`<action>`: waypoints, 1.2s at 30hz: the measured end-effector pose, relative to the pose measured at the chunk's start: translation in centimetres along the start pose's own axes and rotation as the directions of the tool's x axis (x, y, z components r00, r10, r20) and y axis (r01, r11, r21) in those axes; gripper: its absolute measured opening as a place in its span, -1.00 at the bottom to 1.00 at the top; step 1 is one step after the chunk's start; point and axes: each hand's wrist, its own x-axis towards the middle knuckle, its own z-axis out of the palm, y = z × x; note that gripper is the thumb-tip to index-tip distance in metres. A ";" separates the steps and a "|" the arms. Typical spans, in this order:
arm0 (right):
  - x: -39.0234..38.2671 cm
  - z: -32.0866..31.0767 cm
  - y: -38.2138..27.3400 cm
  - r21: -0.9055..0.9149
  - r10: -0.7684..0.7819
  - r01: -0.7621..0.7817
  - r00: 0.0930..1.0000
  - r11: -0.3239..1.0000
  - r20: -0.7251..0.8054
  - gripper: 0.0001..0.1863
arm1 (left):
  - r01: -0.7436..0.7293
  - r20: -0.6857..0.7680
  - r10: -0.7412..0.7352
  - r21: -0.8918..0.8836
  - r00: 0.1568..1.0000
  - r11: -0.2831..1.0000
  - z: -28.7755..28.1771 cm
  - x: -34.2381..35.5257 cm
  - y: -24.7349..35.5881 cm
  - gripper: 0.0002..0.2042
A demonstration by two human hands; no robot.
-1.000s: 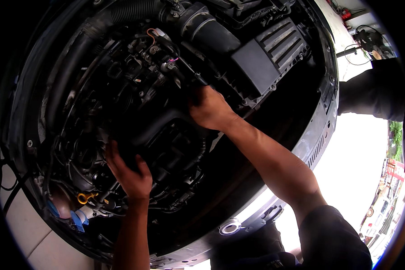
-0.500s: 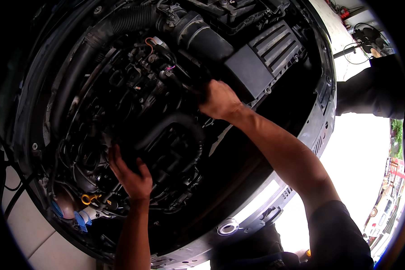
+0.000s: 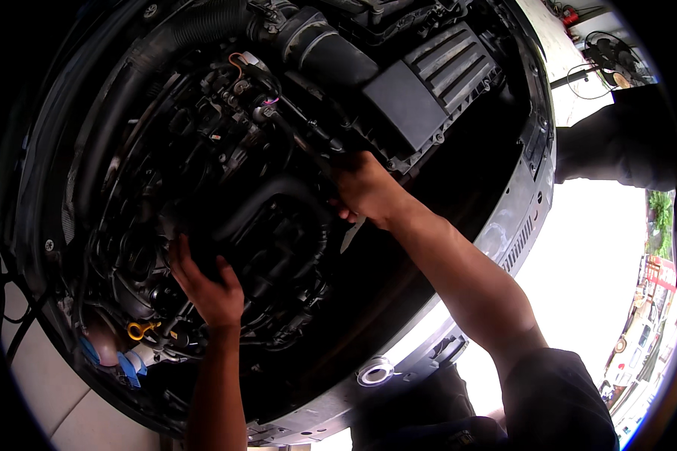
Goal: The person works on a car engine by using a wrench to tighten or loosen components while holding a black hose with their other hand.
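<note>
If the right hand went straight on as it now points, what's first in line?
Probably the black tube just beyond the right hand; depth is unclear, and they may already touch.

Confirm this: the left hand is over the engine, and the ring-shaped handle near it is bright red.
Wrong on the colour: the ring-shaped handle is yellow, not red, as the head view shows. It is near the left hand, which is over the engine.

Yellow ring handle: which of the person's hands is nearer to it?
Left. In the picture, the left hand is up and right of the yellow handle; the right hand is much farther up and right.
</note>
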 end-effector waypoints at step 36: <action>4.2 3.2 -3.8 -0.497 -0.084 0.095 0.995 0.863 0.045 -0.71 | -0.200 0.023 0.201 0.247 0.979 0.948 -1.4 0.8 2.4 -0.51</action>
